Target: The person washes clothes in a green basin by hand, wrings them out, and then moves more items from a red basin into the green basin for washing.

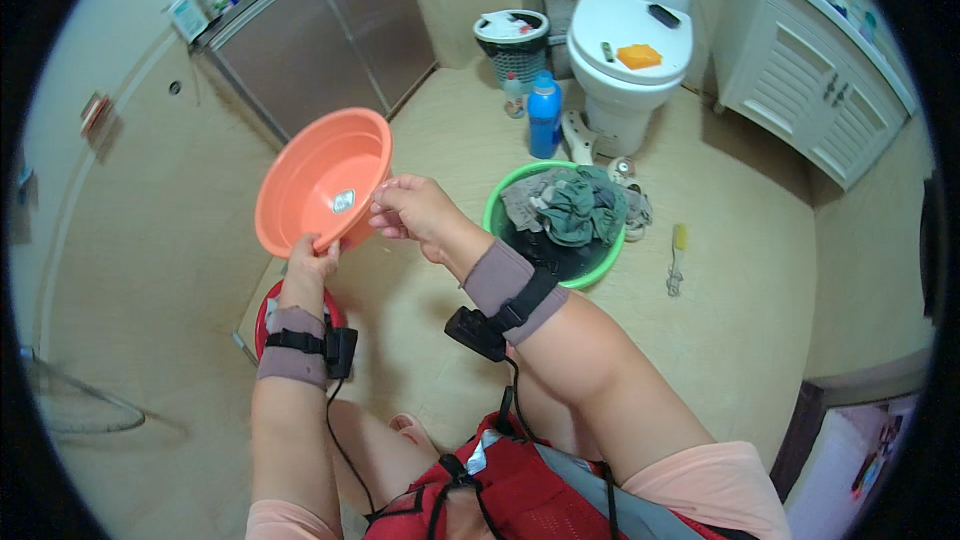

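Observation:
An orange plastic basin (315, 180) is tilted up at the left, its inside facing me, with a small pale sticker (344, 201) in it. My left hand (314, 261) grips its lower rim, the thumb over the edge. Beside the basin's right side is my right hand (415, 215), its fingers curled together. Whether it holds anything small, or touches the basin, I cannot tell. To the right on the floor stands a green basin (488, 215) with dark water and wet clothes, a green cloth (583, 208) on top.
Under my left forearm is a red basin (265, 325). A blue bottle (544, 118) and a lidded waste bin (512, 50) stand before the toilet (630, 90). A brush (678, 250) lies on the floor at right, below a white cabinet (800, 90).

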